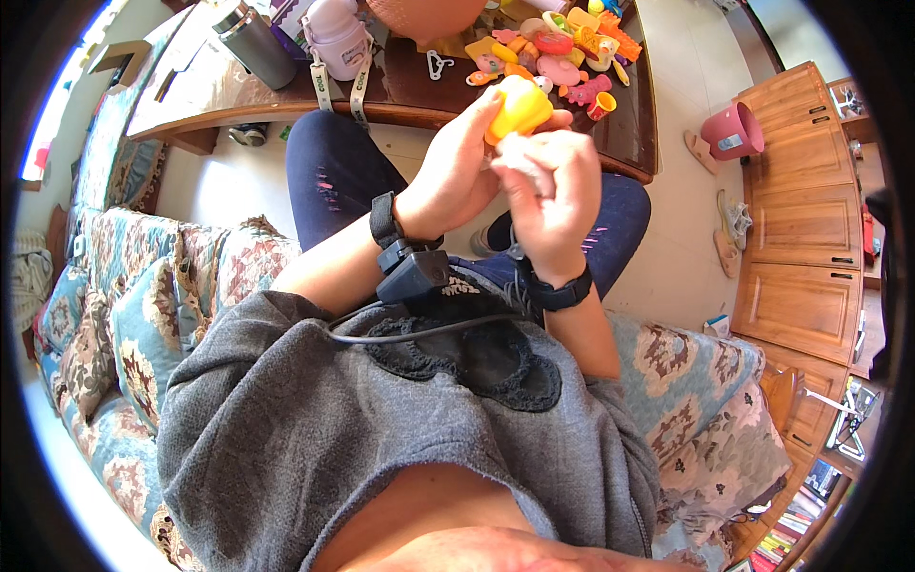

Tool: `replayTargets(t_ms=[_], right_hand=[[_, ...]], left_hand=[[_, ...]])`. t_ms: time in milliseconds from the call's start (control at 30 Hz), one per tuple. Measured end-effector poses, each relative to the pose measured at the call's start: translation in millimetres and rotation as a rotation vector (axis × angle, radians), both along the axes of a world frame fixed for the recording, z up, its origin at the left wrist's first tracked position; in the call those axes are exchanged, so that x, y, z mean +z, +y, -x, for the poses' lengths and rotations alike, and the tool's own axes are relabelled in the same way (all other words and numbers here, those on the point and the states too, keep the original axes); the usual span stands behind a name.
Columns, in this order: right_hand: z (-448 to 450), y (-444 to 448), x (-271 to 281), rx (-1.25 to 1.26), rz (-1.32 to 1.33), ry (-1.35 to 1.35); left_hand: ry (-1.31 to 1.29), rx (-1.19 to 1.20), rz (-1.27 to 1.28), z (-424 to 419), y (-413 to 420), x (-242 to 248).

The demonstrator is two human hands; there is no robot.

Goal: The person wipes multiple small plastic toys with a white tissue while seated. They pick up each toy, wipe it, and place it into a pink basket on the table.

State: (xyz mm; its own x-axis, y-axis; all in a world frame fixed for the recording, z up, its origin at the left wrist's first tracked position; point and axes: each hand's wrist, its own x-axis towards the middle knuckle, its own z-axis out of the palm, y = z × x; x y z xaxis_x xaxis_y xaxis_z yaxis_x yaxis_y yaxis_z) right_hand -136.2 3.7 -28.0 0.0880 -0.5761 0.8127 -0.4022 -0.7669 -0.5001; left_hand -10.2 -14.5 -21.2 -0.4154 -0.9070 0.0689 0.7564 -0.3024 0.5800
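Observation:
A yellow toy, shaped like a bell pepper [518, 107], rests in my left hand [457, 161], its fingers wrapped around the far side. My right hand [561, 204] pinches a crumpled white tissue or cloth [532, 168] close against the near side of the toy; whether the two touch is hard to tell. Just beyond my hands, a pile of colourful plastic toys [554, 43] covers part of the dark table [400, 89]. A small red and yellow toy cup [602, 106] stands near the pile's front. A white toy hanger [439, 64] lies left of it.
On the table's left stand a grey thermos [257, 46] and a lilac bottle [339, 39] with a strap hanging over the edge. An orange-brown rounded object [429, 18] sits farther back. A pink bin [733, 131] and slippers [728, 254] are on the floor by wooden cabinets [797, 222].

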Motion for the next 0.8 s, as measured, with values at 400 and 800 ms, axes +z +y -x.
replayTargets(t_ms=[400, 800], right_hand=[[2, 3, -11, 0.061, -0.192, -0.033], [10, -2, -3, -0.002, -0.1, -0.051]], left_hand=[[-0.11, 0.168, 0.084, -1, -6, -13], [-0.923, 0.531, 0.745, -15, -19, -30]])
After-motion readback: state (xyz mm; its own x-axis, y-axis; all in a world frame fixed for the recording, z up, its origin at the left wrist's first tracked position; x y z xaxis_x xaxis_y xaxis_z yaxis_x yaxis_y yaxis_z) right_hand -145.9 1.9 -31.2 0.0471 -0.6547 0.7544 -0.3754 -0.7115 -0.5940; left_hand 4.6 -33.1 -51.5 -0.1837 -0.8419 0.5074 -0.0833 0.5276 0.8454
